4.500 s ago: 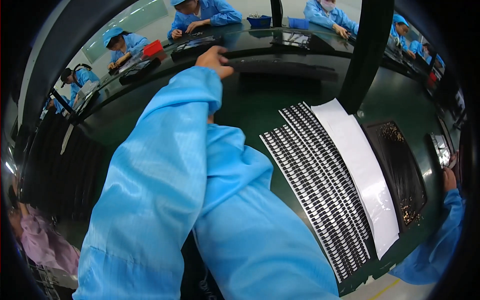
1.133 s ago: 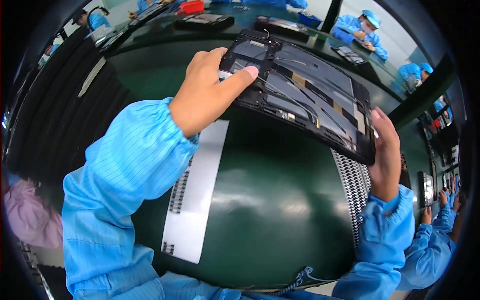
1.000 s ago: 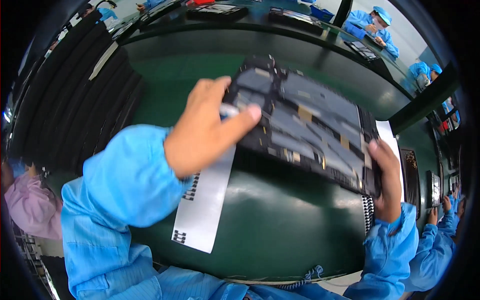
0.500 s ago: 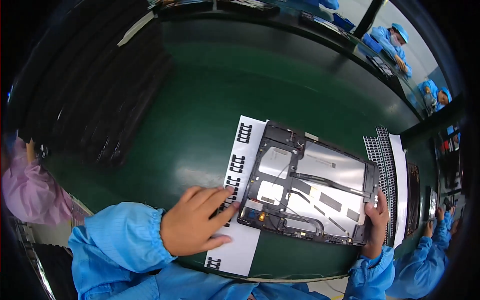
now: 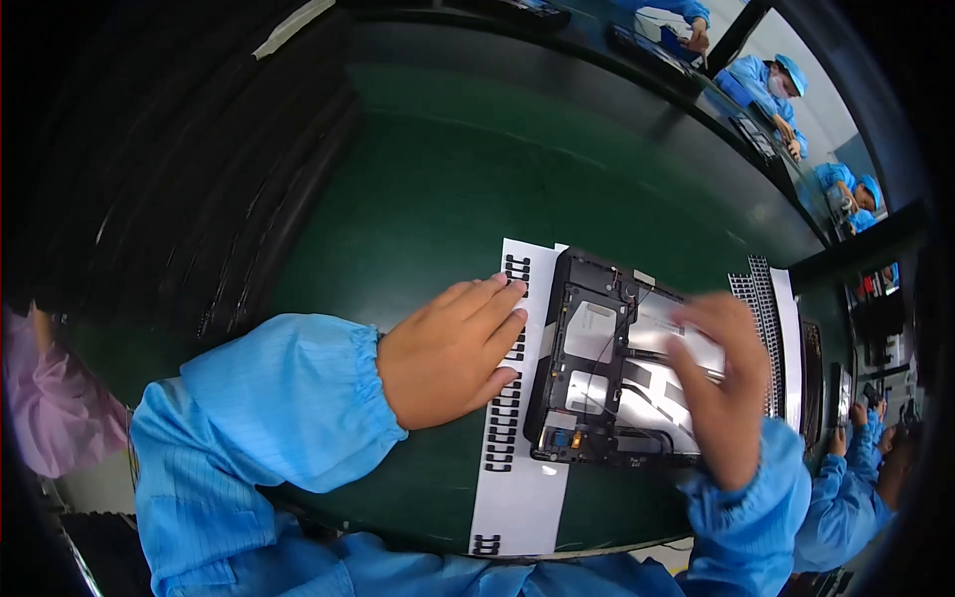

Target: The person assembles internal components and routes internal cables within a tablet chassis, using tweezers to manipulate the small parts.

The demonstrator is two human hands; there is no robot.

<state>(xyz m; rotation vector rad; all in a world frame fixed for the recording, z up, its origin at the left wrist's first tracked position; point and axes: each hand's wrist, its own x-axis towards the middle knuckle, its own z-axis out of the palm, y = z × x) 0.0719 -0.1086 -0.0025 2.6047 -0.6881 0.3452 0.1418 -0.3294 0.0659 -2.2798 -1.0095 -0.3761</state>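
Note:
An opened tablet (image 5: pixel 594 328) lies on the green table with its insides up, showing silver metal plates, a black frame and thin cables. Its left edge rests over a white sheet (image 5: pixel 517 507) that carries rows of small black adhesive pieces (image 5: pixel 502 423). My left hand (image 5: pixel 448 353) lies across the left side of this sheet, fingers stretched out, their tips on the upper black pieces. Over the right half of the tablet hovers my right hand (image 5: pixel 731 378), blurred by motion. Its thumb and fingers are bent but apart, with nothing seen between them; part of the tablet is hidden beneath it.
Strips with black pieces (image 5: pixel 751 294) and a white strip (image 5: pixel 786 348) lie right of the tablet. A large dark stack (image 5: pixel 209 189) fills the left side. Co-workers in blue sit beyond and at right; a pink sleeve (image 5: pixel 65 388) shows at far left.
My right hand has let go of the tablet's right edge and moved over it. My left hand has slid up along the sheet. The view has shifted slightly.

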